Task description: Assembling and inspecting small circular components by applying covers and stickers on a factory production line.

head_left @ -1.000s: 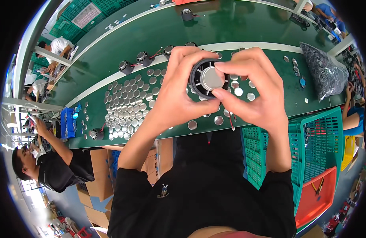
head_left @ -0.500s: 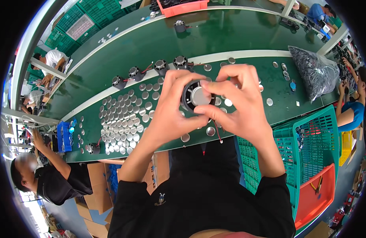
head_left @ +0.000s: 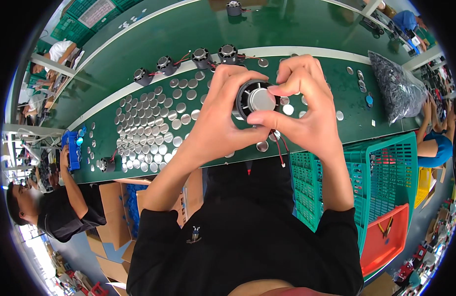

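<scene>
Gripping a black motor (head_left: 257,100) — both hands' fingers clamped — green workbench (head_left: 336,69), factory line.

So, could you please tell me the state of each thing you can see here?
Motor: held up in both hands, silver cap on.
Left hand: gripping the motor.
Right hand: pinching the cap.
Silver caps: loose on the table.
Green crate: open.

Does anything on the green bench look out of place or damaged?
Nothing stands out. Both hands, left hand and right hand, hold a round black motor; silver discs lie loosely on the bench.
</scene>
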### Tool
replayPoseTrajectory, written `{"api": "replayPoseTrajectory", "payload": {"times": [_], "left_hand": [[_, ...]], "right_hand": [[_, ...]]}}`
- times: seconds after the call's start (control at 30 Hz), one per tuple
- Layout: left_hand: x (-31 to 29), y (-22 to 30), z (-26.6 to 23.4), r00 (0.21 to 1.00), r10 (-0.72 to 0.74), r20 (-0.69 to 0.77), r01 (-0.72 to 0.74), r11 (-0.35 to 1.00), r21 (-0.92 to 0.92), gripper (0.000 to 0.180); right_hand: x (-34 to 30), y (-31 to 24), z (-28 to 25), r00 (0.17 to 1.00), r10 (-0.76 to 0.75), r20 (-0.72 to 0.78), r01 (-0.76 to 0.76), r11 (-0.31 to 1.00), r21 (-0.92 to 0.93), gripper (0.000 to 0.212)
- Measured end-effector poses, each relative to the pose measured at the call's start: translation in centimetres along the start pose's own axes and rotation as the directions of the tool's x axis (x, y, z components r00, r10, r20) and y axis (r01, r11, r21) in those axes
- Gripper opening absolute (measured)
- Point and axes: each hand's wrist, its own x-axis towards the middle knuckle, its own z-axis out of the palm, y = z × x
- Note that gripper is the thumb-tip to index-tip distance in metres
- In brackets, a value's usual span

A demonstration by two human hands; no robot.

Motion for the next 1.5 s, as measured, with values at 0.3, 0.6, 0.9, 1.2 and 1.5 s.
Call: {"api": "replayPoseTrajectory", "payload": {"times": [0.3,0.6,0.9,1.2,1.5], "left_hand": [[-5.3,-2.5,-4.2,0.958,-0.282,-0.042,0.285,0.956,0.071,0.065],[-12.5,-4.7,-6.4,0.843,-0.501,-0.195,0.529,0.838,0.135,0.058],[-10.6,-6.2,-5.8,0.849,-0.516,-0.11,0.523,0.851,0.047,0.062],[-7.2,-6.4,-5.4,0.799,-0.591,-0.115,0.601,0.792,0.109,0.06],[-1.8,-7.6,-2.6,0.664,-0.732,-0.152,0.742,0.671,0.011,0.063]], "right_hand": [[5.2,12.6,7.7,0.978,-0.15,0.141,0.184,0.946,-0.267,0.061],[7.2,19.0,18.2,0.835,-0.026,0.55,0.171,0.961,-0.216,0.049],[11.0,25.1,15.3,0.863,-0.015,0.505,0.217,0.914,-0.344,0.054],[13.8,32.9,0.4,0.868,0.149,0.474,0.176,0.8,-0.573,0.047],[16.8,52.2,-8.2,0.889,0.439,-0.131,-0.331,0.416,-0.847,0.064]]}}
